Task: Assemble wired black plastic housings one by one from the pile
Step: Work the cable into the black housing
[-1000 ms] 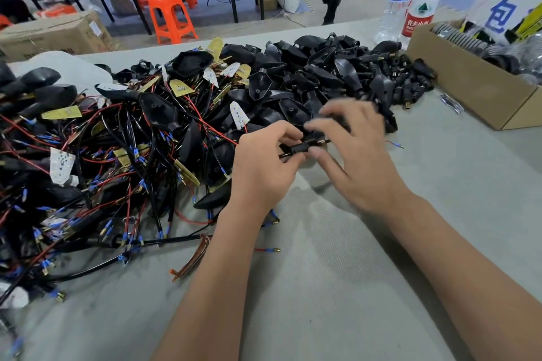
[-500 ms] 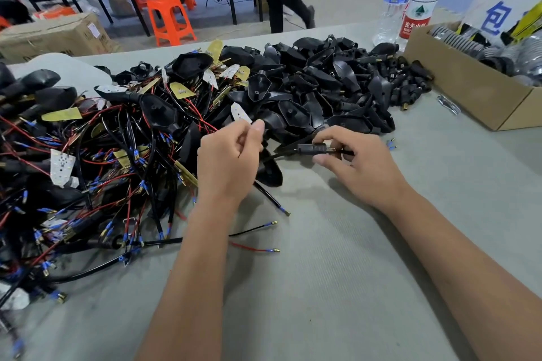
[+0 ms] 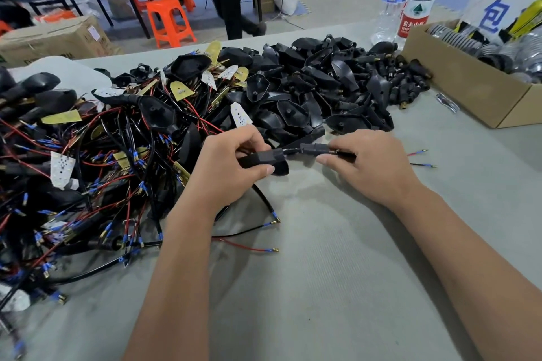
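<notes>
While the left hand [image 3: 225,167] grips a black housing [image 3: 264,159] just above the grey table [image 3: 337,287], beside the pile [image 3: 308,88], the right hand [image 3: 369,164] pinches its stem piece [image 3: 315,149], seemingly mid-joining; next, they likely need pushing together.

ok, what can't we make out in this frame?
Head view only:
- Join between the black plastic housing and the black threaded stem: too small.
- Left hand grip underside: hidden by fingers.
- Cardboard box contents: cut off at right edge.

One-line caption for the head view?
Left hand grips a black housing; right hand holds its stem beside the pile.
</notes>
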### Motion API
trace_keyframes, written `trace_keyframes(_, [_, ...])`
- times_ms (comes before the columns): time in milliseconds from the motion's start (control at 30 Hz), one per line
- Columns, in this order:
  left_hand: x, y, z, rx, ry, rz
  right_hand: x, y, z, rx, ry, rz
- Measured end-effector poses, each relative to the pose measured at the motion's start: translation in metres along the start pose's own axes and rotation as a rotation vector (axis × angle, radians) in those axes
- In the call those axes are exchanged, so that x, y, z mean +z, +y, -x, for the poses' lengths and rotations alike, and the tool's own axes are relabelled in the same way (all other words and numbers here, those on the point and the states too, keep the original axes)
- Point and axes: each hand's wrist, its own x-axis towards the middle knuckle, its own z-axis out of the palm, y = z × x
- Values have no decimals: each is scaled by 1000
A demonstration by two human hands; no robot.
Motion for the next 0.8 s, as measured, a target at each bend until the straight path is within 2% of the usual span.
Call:
trace_keyframes(133, [5, 0, -1, 64, 38, -32, 7, -4, 0, -59, -75, -128])
trace_keyframes(267, [5, -4, -2, 111, 49, -77, 12, -8, -1, -54, -34, -224])
trace_keyframes(800, [6, -4, -2, -33, 42, -88, 10, -9, 0, -32, 53, -222])
